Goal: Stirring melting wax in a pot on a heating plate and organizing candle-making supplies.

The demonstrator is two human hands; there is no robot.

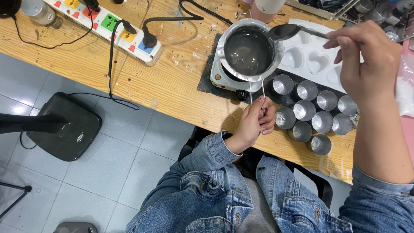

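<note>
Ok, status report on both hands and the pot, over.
Left hand grips the pot's wire handle. Right hand holds spoon over the melting pot on the hotplate. Metal cups alongside, clear.

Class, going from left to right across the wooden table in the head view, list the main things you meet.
Power strip → melting pot on a small hotplate → spoon → metal cups → right hand.

I'm looking down at a wooden table (172, 82): power strip (108, 23), small hot plate (226, 77) on a dark mat (207, 84), metal cups (310, 110), white heart mould (312, 58).
</note>
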